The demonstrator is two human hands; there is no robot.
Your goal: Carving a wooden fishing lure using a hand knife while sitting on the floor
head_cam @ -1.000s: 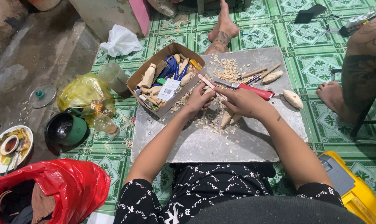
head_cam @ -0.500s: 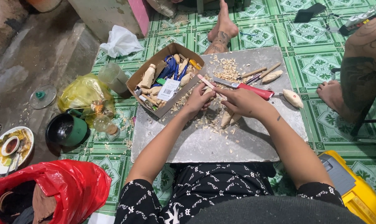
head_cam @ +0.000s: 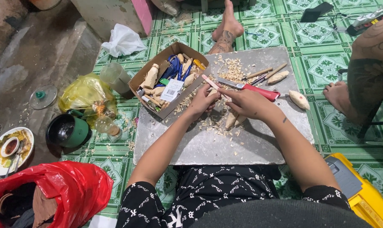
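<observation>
My left hand (head_cam: 202, 103) grips a small pale wooden piece (head_cam: 212, 91) over a grey board (head_cam: 225, 145). My right hand (head_cam: 247, 102) meets it and holds a thin pale-handled carving tool (head_cam: 210, 82) that points up and left. Wood shavings (head_cam: 231, 67) litter the board around both hands. Two carved wooden pieces (head_cam: 234, 120) lie just below my right hand. Right behind that hand rests a red-handled knife (head_cam: 259, 91).
A cardboard box (head_cam: 146, 71) of wooden pieces and tools sits at the board's left corner. More carved pieces (head_cam: 299, 99) lie to the right. A green mug (head_cam: 69, 130), yellow bag (head_cam: 83, 92), food plate (head_cam: 7, 147), red bag (head_cam: 69, 190) and yellow case (head_cam: 365, 194) surround me. Another person's feet (head_cam: 227, 25) are close.
</observation>
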